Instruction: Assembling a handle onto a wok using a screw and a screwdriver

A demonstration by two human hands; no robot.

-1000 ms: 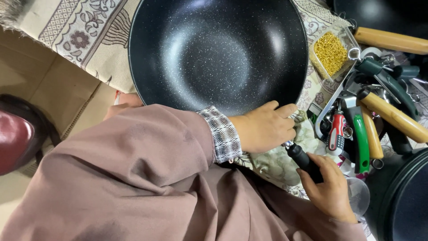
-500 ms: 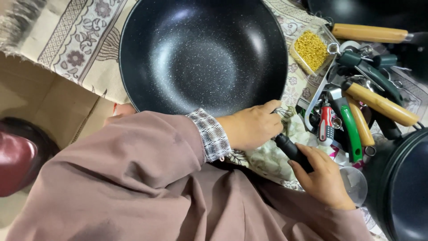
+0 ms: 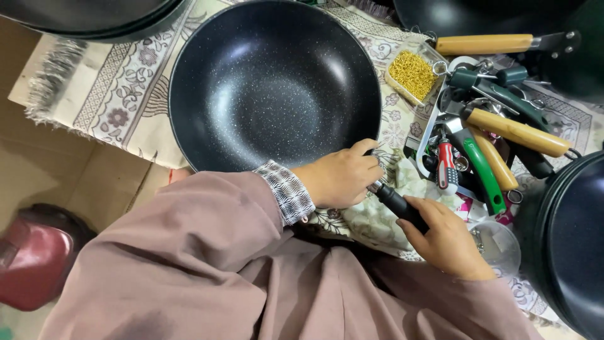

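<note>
Hands meet at the near rim of a deep black pan: the right hand, lowest in the head view, is curled around a black handle, fingers wrapped over its matte grip and thumb lying along the top, the wrist bent inward from a mauve sleeve; just above it the left hand reaches across the body, its forearm in loose mauve cloth ending in a patterned black-and-white cuff, fingers bunched and pinched at the point where the handle's metal end meets the pan's edge, though what the fingertips pinch is hidden. The pan sits straight ahead of the hands on a cream cloth printed with flowers and fringed at its left end; its bowl is round and deep, with a dark speckled coating that catches a soft sheen. To the right of the pan lies a heap of tools and parts: a red-handled screwdriver, a green-handled tool, smooth wooden handles with metal ends, and a clear tray of small brass-coloured fittings. A second black pan fills the right edge, and a clear round lid lies beside the right hand. At far left, on the tan floor, sits a dark red object
</note>
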